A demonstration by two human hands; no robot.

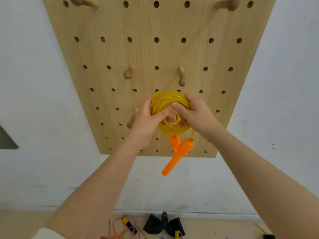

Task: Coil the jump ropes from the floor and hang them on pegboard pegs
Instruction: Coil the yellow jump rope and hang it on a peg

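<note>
A yellow jump rope [166,100] is wound into a coil, held up in front of the wooden pegboard [155,52]. My left hand [148,121] grips the coil's left side, thumb across the strands. My right hand [196,114] grips its right side. Two orange handles [179,149] dangle below the coil. Wooden pegs stick out of the board: one [181,76] just above the coil, another [129,73] to its upper left, and a third [133,118] beside my left hand.
Two larger pegs [227,4] sit at the board's top corners. On the floor by the white wall lie a pink and red rope with a yellow-black handle [128,225], black handles [164,225], and another rope end at the far right [265,234].
</note>
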